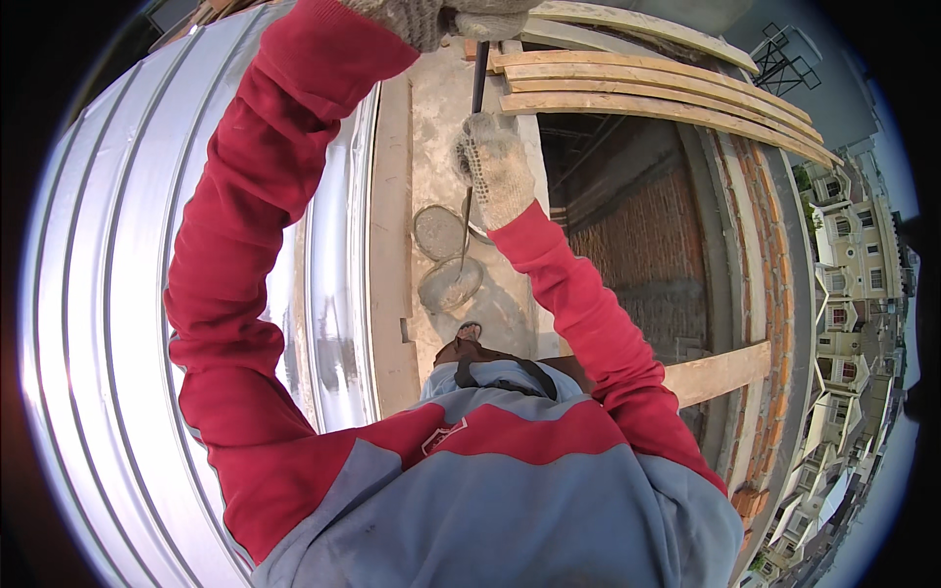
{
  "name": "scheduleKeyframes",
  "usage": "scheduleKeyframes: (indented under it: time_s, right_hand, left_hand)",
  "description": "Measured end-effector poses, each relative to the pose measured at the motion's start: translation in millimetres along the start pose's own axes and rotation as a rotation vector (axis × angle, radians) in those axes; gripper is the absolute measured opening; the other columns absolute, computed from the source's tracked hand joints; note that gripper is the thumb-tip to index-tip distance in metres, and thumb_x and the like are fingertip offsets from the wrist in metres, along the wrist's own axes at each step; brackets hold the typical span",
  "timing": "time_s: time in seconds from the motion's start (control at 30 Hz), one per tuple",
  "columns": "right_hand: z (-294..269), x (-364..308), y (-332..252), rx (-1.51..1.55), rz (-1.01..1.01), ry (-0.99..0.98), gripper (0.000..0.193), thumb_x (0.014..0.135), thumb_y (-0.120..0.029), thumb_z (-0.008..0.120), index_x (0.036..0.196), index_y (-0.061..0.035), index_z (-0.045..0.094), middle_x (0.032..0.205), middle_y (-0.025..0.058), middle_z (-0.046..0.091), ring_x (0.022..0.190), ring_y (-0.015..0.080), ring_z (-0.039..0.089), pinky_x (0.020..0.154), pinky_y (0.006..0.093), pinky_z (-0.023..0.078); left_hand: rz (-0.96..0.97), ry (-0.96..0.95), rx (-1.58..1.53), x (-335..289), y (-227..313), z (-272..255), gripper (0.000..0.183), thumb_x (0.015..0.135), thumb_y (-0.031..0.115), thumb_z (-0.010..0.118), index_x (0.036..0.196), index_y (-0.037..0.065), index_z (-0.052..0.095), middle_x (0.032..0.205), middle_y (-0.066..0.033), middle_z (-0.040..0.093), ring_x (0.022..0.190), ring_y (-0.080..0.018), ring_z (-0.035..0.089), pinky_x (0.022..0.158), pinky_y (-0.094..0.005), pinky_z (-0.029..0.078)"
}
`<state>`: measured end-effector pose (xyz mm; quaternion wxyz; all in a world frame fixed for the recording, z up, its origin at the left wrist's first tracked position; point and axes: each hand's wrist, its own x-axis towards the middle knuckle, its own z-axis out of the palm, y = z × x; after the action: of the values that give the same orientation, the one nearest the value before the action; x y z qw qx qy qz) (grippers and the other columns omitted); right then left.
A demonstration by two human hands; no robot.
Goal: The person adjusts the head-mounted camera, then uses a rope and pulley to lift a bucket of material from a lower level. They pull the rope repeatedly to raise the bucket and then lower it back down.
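Observation:
My left hand [417, 20], in a pale knitted work glove, is raised at the top edge of the view, its fingers closed round the upper end of a long dark line [479, 78], a rope or thin rod. Lower down, my right hand [497, 169], in a matching glove with dark dots, is wrapped round the same line. Beneath it, the line runs thin to a round grey bucket [452, 285] by my foot. A second bucket [439, 232] with grey contents stands beside it. Another round rim [478, 221] is partly hidden behind my right hand.
A deep brick-walled opening [637, 225] lies right of the concrete ledge [505, 318], with timber planks [667, 93] across its far end and a board [718, 374] nearer. Ribbed metal sheeting [103, 284] covers the left. Houses [838, 323] stand far below at right.

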<state>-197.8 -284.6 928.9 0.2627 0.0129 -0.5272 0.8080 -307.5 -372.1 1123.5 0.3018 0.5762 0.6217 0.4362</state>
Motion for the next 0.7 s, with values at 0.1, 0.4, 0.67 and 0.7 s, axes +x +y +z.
scheduleKeyframes:
  time_s: [0.1, 0.4, 0.67, 0.7]
  right_hand:
    - [7.7, -3.3, 11.7, -0.470, -0.046, -0.011, 0.025, 0.094, -0.026, 0.058, 0.104, -0.0034, 0.058, 0.083, 0.0056, 0.058, 0.073, 0.0141, 0.054, 0.062, 0.0276, 0.045]
    - [-44.5, -11.2, 66.0, -0.872, 0.430, -0.287, 0.040, 0.091, -0.040, 0.056, 0.098, -0.0019, 0.066, 0.077, 0.0124, 0.063, 0.071, 0.0243, 0.058, 0.071, 0.0349, 0.047]
    - [-87.3, -36.7, 93.9, -1.026, 0.363, -0.277, 0.035, 0.089, -0.038, 0.055, 0.099, -0.0063, 0.066, 0.085, 0.0182, 0.064, 0.083, 0.0353, 0.061, 0.074, 0.0429, 0.047]
    - [-94.3, -36.6, 86.4, -1.063, 0.395, -0.287, 0.036, 0.089, -0.040, 0.054, 0.099, -0.0077, 0.066, 0.090, 0.0182, 0.066, 0.088, 0.0377, 0.062, 0.077, 0.0452, 0.048]
  left_hand:
    - [0.066, 0.113, -0.093, -24.5, 15.4, -20.0, 0.051, 0.085, 0.057, 0.052, 0.060, 0.014, 0.041, 0.053, 0.0033, 0.033, 0.047, -0.0096, 0.029, 0.046, -0.0240, 0.026]
    - [0.366, 0.268, -0.556, -88.6, 32.3, -53.8, 0.051, 0.084, 0.057, 0.052, 0.060, 0.014, 0.041, 0.053, 0.0033, 0.034, 0.048, -0.0093, 0.029, 0.047, -0.0235, 0.026]
    - [0.446, 0.397, -0.768, -122.4, 11.3, -28.5, 0.044, 0.084, 0.048, 0.054, 0.058, 0.017, 0.037, 0.053, 0.0039, 0.032, 0.049, -0.0095, 0.029, 0.049, -0.0243, 0.027]
    - [0.500, 0.361, -0.849, -122.2, 12.6, -29.9, 0.040, 0.085, 0.043, 0.054, 0.060, 0.017, 0.035, 0.054, 0.0039, 0.029, 0.049, -0.0105, 0.027, 0.049, -0.0255, 0.028]
